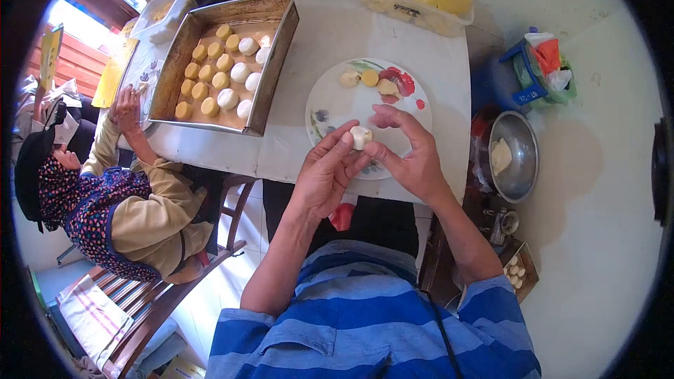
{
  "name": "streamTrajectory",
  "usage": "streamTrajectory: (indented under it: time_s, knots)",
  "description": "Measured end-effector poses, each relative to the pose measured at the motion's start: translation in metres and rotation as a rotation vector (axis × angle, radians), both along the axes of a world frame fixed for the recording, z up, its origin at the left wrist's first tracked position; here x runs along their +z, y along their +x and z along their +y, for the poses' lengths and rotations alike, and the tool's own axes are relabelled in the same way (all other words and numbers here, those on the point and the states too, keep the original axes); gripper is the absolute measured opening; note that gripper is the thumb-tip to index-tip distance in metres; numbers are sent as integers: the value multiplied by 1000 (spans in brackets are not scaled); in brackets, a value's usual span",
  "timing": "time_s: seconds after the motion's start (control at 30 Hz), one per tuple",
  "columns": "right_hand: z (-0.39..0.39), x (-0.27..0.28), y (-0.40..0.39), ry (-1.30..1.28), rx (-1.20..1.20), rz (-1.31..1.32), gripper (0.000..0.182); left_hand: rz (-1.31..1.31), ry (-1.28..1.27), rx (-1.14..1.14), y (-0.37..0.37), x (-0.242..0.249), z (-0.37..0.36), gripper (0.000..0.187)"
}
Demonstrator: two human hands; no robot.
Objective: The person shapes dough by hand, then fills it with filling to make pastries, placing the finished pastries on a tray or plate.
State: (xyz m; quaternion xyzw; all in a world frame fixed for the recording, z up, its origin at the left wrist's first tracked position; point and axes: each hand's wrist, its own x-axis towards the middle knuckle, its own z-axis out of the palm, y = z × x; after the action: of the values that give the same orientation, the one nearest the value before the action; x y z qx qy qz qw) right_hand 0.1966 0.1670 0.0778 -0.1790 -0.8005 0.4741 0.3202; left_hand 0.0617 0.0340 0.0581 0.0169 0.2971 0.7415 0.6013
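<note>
A small white dough ball (361, 137) is pinched in the fingers of my left hand (324, 172), above the near part of a flowered plate (330, 91). My right hand (415, 158) is on its other side, the thumb tip against the dough and the index finger raised apart from it. On the plate beyond my hands lie a round yellow piece (369, 78), a pale flattened dough piece (349, 78) and a pale yellow lump (387, 88).
To the left, a metal baking tray (277, 77) holds several yellow and white rounds. A co-worker (133, 203) sits beside it. A plastic tub (442, 23) of yellow dough stands at the back. At right are a steel bowl (523, 133) with dough and a blue basket (519, 63).
</note>
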Motion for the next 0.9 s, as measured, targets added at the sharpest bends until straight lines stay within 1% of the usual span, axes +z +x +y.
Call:
streamTrajectory:
  time_s: [0.03,0.07,0.13,0.17,0.2,0.23,0.27,0.33,0.37,0.43,0.57,0.63,0.67,0.73,0.77,0.83,0.87,0.9]
  knots:
    - [1,-1,2,-57,13,-43,56,-2,0,-3,1,1,1,42]
    - [1,0,3,-58,10,-44,56,-22,-5,2,3,3,2,43]
    - [-1,3,4,-101,28,-130,52,-42,-12,9,3,4,3,44]
    - [0,3,4,-102,30,-130,52,11,-23,4,2,3,3,43]
    - [0,2,5,-107,43,-65,46,62,-36,0,1,2,2,42]
    - [1,1,6,-113,57,0,41,60,-40,2,1,2,1,42]
    - [3,0,7,-115,60,-2,41,52,-35,9,1,3,0,43]
    - [10,-2,8,33,30,-1,28,41,-34,12,1,1,-1,43]
    - [10,-1,9,31,28,-2,28,52,-34,3,1,-3,-1,42]
    - [10,3,8,47,67,-55,21,62,-34,-8,2,-6,0,42]
    - [11,-5,6,72,85,-55,20,130,-54,-26,4,-6,0,38]
    - [5,-11,3,-451,53,41,15,147,-44,-27,4,-3,-1,36]
    - [2,-11,3,-452,51,41,15,137,-34,-12,5,-2,-1,35]
    - [-2,-7,2,-532,47,76,24,129,-22,6,5,0,0,35]
    - [-2,-5,4,-532,49,77,24,150,-15,27,6,0,1,34]
    - [-1,-2,12,232,-22,-95,42,167,-11,44,7,1,0,34]
    - [0,-4,13,232,-27,-97,42,122,11,46,7,1,1,33]
    - [1,-7,13,331,1,-70,50,77,33,49,7,1,2,33]
